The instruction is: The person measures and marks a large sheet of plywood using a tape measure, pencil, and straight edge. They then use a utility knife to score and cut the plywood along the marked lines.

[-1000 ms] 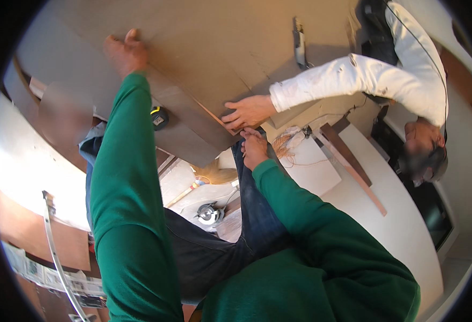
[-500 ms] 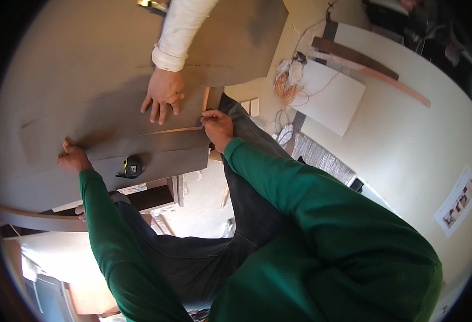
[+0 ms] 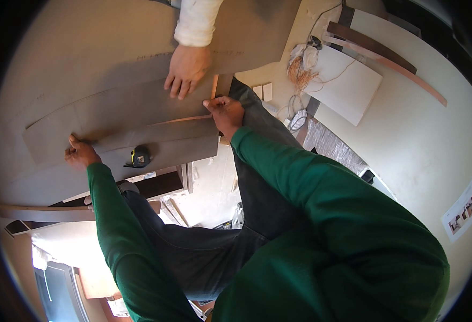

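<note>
A: Where did we have the brown strip [image 3: 123, 107]?

B: We had it lying on the big brown tabletop [image 3: 96, 32], out in front of our legs. Our left hand [image 3: 81, 154] was by one end, and our right hand [image 3: 227, 114] was by the other.

A: How did our hands look?

B: On the left, we had our fingers curled in and our thumb sticking up. On the right, our thumb and first finger were close together at the corner. We couldn't tell if either hand pinched the strip or just pushed on it.

A: Did we have help?

B: Yes! A co-worker's hand [image 3: 190, 67] reached in from the far side, with its fingers a little spread and pointing at us.

A: So what step were we on?

B: It looked to us like the lining-up step, when we had to make the strip lie flat and straight.

A: And what did the next move call for?

B: We guessed it called for small, slow pushes at both ends. We also had to mind the tape measure [image 3: 140, 156], which sat between our hands, just on our side of the strip.
</note>
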A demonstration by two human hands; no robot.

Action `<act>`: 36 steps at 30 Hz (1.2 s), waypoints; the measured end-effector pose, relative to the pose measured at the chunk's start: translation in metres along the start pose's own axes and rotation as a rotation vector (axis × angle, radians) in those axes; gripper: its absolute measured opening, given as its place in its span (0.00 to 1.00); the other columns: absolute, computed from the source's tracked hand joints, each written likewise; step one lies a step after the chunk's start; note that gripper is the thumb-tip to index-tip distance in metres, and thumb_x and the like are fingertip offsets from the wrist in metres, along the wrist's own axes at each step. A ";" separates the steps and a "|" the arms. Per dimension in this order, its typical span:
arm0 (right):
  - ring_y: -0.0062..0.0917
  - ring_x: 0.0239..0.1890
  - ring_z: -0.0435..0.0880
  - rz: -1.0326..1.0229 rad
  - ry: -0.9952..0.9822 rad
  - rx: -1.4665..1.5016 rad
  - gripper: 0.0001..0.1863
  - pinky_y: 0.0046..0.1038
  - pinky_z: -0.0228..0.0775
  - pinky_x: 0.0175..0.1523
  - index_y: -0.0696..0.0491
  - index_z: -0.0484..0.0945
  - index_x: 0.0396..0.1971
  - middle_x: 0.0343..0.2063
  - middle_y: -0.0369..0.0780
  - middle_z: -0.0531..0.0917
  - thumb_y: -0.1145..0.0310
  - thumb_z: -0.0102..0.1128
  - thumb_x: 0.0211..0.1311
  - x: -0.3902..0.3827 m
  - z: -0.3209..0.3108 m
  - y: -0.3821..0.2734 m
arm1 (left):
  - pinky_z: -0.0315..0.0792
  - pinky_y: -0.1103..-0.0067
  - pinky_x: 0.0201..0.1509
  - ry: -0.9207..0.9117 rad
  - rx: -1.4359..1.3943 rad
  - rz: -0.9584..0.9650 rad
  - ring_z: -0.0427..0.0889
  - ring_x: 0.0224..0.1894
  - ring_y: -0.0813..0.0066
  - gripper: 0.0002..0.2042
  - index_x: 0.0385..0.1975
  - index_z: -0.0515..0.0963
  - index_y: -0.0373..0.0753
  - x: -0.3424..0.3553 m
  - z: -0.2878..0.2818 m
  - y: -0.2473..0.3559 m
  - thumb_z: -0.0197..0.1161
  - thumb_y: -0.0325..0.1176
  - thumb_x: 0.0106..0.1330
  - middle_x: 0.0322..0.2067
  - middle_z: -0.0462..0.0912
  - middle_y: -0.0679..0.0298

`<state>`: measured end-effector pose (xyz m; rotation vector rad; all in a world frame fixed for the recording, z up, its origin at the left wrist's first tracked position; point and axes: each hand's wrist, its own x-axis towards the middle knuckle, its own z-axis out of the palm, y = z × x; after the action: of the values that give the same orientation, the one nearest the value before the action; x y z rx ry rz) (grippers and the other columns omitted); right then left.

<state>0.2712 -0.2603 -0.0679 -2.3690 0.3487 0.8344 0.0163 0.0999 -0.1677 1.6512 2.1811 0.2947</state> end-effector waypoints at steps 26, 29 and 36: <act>0.29 0.28 0.84 -0.033 -0.022 0.022 0.14 0.32 0.77 0.38 0.57 0.82 0.32 0.26 0.44 0.85 0.63 0.76 0.58 -0.009 -0.015 -0.017 | 0.80 0.69 0.28 -0.190 -0.369 -0.135 0.83 0.25 0.62 0.18 0.29 0.84 0.26 0.026 0.006 -0.007 0.66 0.41 0.67 0.25 0.85 0.52; 0.27 0.27 0.84 -0.030 0.011 0.064 0.15 0.30 0.77 0.38 0.57 0.83 0.32 0.25 0.43 0.84 0.62 0.76 0.58 -0.010 -0.014 -0.019 | 0.83 0.68 0.30 -0.184 -0.396 -0.194 0.84 0.28 0.61 0.18 0.30 0.83 0.26 0.015 0.001 0.011 0.67 0.40 0.67 0.29 0.85 0.51; 0.26 0.27 0.84 -0.044 0.025 -0.039 0.16 0.29 0.76 0.38 0.55 0.85 0.30 0.24 0.42 0.85 0.56 0.76 0.59 0.009 -0.009 -0.012 | 0.83 0.67 0.33 -0.235 -0.438 -0.238 0.85 0.32 0.62 0.14 0.31 0.82 0.30 0.027 0.014 -0.003 0.69 0.38 0.64 0.32 0.86 0.53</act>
<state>0.2876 -0.2566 -0.0626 -2.4161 0.2912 0.7986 0.0134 0.1237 -0.1858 1.1178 1.9392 0.4474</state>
